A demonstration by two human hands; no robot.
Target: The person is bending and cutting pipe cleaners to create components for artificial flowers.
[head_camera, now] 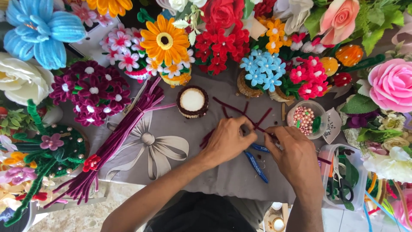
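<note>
Grey cloth (206, 172) printed with a pale bow motif covers the table across the middle of the frame, ringed on the left, top and right edges by handmade flowers. Largest among these are a blue fuzzy bloom (43, 30) at upper left, a white rose (21, 79) below it, and a pink rose (391, 86) at the right edge. A cluster of dark purple flowers (92, 92) sits left of centre, with an orange daisy (165, 41) above it towards the top centre. A long bundle of maroon pipe cleaners (116, 141) lies diagonally from the centre top down to the lower left. At the lower right, a clear plastic box (341, 176) holds scissors and green bits. Above it stands a small clear cup of pink beads (305, 119). A round brown pot with a white top (192, 102) stands at centre, above the hands. The left hand (227, 141) and right hand (296, 157) meet at centre, both closed in a pinch on crossed maroon pipe cleaner stems (246, 115), which fan upward from the fingertips and rest on the cloth. Blue-handled pliers (256, 165) lie on the cloth just beneath and between the two hands, partly hidden by them.
</note>
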